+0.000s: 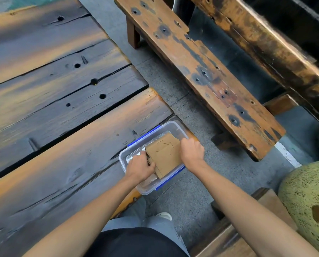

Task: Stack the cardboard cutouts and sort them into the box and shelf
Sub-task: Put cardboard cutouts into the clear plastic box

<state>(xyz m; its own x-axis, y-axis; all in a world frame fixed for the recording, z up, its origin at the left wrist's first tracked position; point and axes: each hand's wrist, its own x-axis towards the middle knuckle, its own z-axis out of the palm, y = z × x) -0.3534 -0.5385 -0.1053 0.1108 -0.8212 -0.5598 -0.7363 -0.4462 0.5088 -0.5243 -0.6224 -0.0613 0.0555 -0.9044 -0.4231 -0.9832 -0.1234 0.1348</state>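
Note:
A stack of brown cardboard cutouts (165,153) sits inside a clear plastic box (171,127) with blue clips, at the corner of the dark wooden table (62,108). My left hand (140,168) grips the stack's near-left edge. On the far-right edge, my right hand (191,150) closes over the stack. The top sheet shows curved cut lines. A paler piece lies under the stack at the box's near end. No shelf is in view.
A worn wooden bench (201,67) runs diagonally to the right of the table, across a strip of grey floor (173,93). A speckled yellow-green rounded object (306,197) stands at the lower right beside another wooden seat (247,234).

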